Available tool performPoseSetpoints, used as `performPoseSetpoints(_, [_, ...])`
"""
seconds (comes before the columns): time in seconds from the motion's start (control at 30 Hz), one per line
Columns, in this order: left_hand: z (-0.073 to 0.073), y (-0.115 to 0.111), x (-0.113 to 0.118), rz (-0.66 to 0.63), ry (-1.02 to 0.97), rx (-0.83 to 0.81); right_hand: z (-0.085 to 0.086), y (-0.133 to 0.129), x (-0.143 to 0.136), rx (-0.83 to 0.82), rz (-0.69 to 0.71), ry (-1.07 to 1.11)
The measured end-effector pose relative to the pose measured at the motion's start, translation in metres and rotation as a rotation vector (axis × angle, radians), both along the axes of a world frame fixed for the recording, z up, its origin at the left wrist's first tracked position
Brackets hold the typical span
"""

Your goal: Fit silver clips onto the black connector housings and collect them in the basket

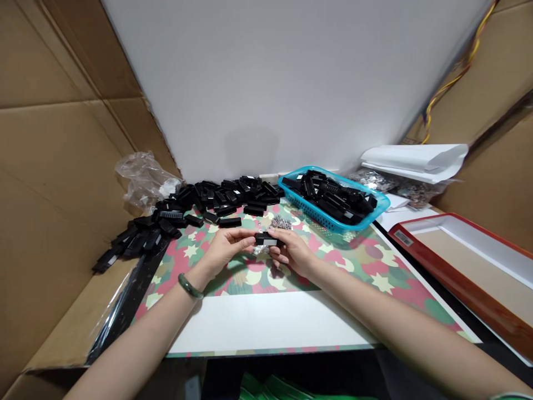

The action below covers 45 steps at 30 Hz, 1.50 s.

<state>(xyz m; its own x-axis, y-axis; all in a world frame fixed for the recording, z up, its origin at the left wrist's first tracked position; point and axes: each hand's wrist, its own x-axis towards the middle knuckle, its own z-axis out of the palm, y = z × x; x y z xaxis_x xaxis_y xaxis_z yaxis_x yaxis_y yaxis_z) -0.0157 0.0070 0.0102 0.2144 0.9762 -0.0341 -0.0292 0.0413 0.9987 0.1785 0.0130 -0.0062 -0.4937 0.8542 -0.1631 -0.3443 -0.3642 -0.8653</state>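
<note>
Left hand [227, 247] and right hand [293, 251] gripped one black casing [265, 240] from opposite ends, apparently for steadiness, near small metallic parts [282, 222].

White wall [266, 72] behind the worktable [266, 322], soft round shadow [252, 147] on it; brown cardboard sheet [54, 178] up the left, cardboard panel [491, 83] on the right with twisted yellow-red cable [428, 119] down it. Worktable has camouflage-star covering [366, 255]; white strip [233, 319] toward near edge.
</note>
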Motion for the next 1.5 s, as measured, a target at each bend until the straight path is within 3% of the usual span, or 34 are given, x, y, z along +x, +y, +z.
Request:
performPoseSetpoints(0.2, [-0.014,0.003,0.005,0.085,-0.042,0.003,-0.006,0.004,0.002,-0.207,0.109,0.031])
performPoseSetpoints(0.5, [-0.005,-0.004,0.012,0.156,-0.032,-0.007,-0.006,0.003,0.002,-0.266,0.219,0.066])
performPoseSetpoints(0.7, [-0.008,0.000,0.010,0.168,-0.085,-0.050,-0.007,0.007,0.002,-0.289,0.269,0.072])
performPoseSetpoints(1.0, [-0.007,0.006,0.003,0.240,-0.142,-0.083,-0.006,0.013,0.000,-0.261,0.121,0.028])
performPoseSetpoints(1.3, [-0.008,0.008,0.001,0.267,-0.133,-0.050,-0.008,0.012,0.002,-0.195,0.097,0.021])
performPoseSetpoints(1.4, [-0.008,0.007,0.001,0.269,-0.126,-0.024,-0.005,0.014,0.004,-0.026,-0.042,-0.030])
performPoseSetpoints(1.5, [-0.008,0.007,0.000,0.273,-0.098,-0.016,0.010,0.021,0.018,0.313,-0.322,-0.208])
